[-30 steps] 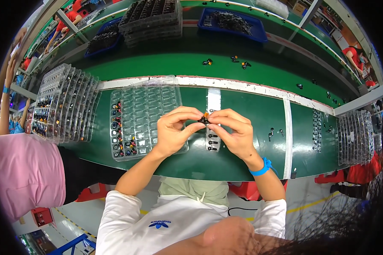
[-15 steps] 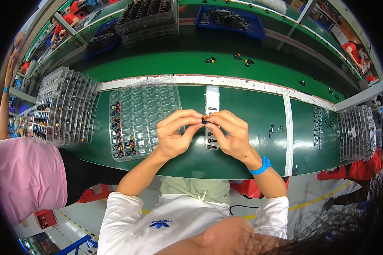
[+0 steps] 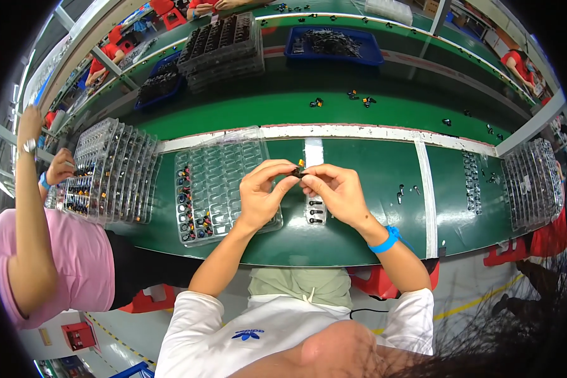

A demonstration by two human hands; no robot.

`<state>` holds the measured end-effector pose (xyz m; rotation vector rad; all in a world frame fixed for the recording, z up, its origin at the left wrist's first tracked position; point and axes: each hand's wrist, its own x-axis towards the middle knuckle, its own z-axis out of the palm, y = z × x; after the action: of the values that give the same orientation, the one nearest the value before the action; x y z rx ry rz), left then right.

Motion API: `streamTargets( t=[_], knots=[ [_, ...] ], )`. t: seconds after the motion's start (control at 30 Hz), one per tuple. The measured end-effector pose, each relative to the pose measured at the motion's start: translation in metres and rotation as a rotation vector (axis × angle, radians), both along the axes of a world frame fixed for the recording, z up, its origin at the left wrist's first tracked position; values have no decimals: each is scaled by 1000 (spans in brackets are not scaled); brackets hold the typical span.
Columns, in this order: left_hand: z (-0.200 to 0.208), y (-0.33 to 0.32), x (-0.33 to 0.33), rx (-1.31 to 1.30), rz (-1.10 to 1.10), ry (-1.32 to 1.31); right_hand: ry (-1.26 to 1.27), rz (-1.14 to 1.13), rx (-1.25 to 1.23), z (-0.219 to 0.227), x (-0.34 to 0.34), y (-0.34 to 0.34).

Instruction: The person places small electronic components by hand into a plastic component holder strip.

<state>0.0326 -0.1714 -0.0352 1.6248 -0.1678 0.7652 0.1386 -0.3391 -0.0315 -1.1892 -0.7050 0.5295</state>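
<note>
Both hands meet over the green bench, their fingertips pinching one small black part with an orange piece (image 3: 301, 164) rising from it. My left hand (image 3: 258, 194) grips its left side between thumb and fingers. From the right, my right hand (image 3: 339, 194) closes on the same part; fingertips hide much of it. Below the hands lies a pale strip (image 3: 314, 151) bearing several black pieces (image 3: 315, 212) with rounded heads. Beside my left hand is a clear moulded tray (image 3: 223, 167), its left column and part of its lower edge filled with small black, red and yellow parts.
Stacked clear trays stand at left (image 3: 113, 170) and right (image 3: 532, 183). Loose black parts (image 3: 400, 193) lie right of my hands. Beyond a white rail (image 3: 359, 131), a green belt (image 3: 233, 113) carries more parts. A blue tray (image 3: 334, 60) sits farther back. A co-worker's arm (image 3: 28, 208) is at left.
The whole view has shifted slightly. My hands stay together on the part, whose orange piece now shows higher above the fingertips. At left, more of the co-worker's arms and a hand by the stack appear.
</note>
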Motion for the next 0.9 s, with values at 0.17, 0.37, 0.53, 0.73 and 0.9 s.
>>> streamTargets(
  t=[0.17, 0.37, 0.53, 0.73, 0.9],
  knots=[
    [4, 1, -4, -27, 19, 146, 154, 155, -29, 2, 4, -4],
    [4, 3, -5, 48, 21, 70, -393, -91, -28, 15, -6, -3],
    [5, -5, -8, 173, 119, 41, -568, -177, -6, 14, -11, -2],
    [1, -15, -9, 180, 194, 9, -567, -192, -23, 14, -15, -1],
    [0, -2, -3, 152, 143, 181, -43, -38, 14, 3, -10, 2]
  ],
)
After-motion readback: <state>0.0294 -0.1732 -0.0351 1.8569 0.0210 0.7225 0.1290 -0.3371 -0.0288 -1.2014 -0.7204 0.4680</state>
